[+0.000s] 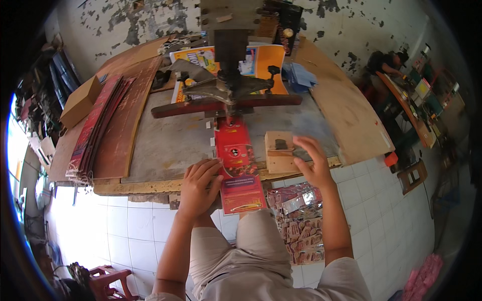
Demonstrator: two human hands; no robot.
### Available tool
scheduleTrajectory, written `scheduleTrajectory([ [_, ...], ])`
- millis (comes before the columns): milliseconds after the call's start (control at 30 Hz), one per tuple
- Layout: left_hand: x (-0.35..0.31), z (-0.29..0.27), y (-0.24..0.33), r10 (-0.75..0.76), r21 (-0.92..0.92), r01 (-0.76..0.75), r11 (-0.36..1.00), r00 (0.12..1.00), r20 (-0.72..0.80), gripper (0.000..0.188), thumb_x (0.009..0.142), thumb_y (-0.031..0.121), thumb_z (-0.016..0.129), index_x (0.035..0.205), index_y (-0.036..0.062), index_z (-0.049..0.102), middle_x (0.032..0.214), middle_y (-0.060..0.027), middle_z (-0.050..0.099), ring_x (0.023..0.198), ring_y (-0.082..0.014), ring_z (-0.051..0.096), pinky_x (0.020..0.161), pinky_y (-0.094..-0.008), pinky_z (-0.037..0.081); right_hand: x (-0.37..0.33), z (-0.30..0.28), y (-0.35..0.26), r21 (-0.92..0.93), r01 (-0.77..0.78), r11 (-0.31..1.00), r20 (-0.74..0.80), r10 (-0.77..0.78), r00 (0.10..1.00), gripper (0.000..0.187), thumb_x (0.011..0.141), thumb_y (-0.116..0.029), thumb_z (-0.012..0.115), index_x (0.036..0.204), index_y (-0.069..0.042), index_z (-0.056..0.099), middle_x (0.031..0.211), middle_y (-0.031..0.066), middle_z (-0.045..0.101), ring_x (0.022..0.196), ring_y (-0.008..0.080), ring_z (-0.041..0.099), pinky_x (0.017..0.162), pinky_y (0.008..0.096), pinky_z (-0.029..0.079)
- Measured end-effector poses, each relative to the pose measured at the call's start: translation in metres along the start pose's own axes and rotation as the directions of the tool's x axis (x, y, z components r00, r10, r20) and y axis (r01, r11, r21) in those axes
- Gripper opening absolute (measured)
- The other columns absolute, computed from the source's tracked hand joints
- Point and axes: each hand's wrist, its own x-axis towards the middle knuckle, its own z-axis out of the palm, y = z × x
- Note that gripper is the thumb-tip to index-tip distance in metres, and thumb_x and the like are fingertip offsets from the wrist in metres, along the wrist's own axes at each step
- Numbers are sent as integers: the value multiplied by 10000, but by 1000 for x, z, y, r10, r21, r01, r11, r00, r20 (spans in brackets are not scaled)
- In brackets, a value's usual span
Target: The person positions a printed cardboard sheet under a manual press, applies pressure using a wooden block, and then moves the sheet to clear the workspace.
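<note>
A long red printed card strip (238, 173) lies on the grey worktop under the press head (230, 90), its near end hanging past the table's front edge. Along the strip's left side my left hand (202, 188) lies with fingers stretched forward, the fingertips at the card's edge. My right hand (317, 163) is raised beside a pale wooden block (280, 164), thumb and fingers apart with nothing visible between them. Small dark pieces (281, 145) sit on top of that block. Two little white blocks (212, 142) stand by the strip's left edge.
Stacked red printed strips (95, 130) and a cardboard box (81, 103) occupy the left side. Printed sheets (271, 65) and blue pieces (302, 78) lie behind the press. A clear-wrapped bundle (303, 228) sits below the front edge. Another person (385, 67) works at far right.
</note>
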Motion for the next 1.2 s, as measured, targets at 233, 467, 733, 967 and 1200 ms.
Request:
scheduleTrajectory([
  [233,-1,6,4,47,82,-46,996,999,-12,398,1018,238,734,1375,62,751,1493,-67,721,1415,-343,618,1187,-514,450,-7,7,-51,-228,38,973,136,-7,991,386,935,-172,869,1286,-66,748,1427,91,708,1335,369,637,1136,514,516],
  [467,-4,6,4,10,133,-6,991,999,-31,420,971,232,751,1371,103,753,1504,-6,722,1434,-322,603,1236,-558,397,-7,7,-59,-4,2,1000,99,-2,995,429,880,-80,900,1284,-55,759,1404,104,729,1319,355,670,1099,477,563],
  [733,-6,12,2,5,148,0,989,999,-33,387,971,233,731,1339,115,759,1491,-12,725,1446,-317,590,1283,-588,342,17,35,-107,196,67,978,160,-99,982,477,887,-87,901,1341,-82,754,1423,96,728,1292,336,682,1060,455,584],
  [967,-6,15,2,-3,158,9,987,999,-42,392,974,250,730,1345,126,765,1477,-9,734,1440,-313,595,1293,-603,324,63,83,-76,121,99,988,199,-122,972,413,944,-121,853,1336,-68,733,1423,95,702,1310,353,658,1084,465,568],
  [1200,-6,13,2,-22,161,26,987,999,-31,411,973,271,738,1361,140,768,1468,9,741,1430,-294,603,1299,-599,314,99,119,-38,38,109,993,156,-113,981,376,970,-109,826,1329,-61,725,1445,109,689,1350,367,642,1119,469,549],
])
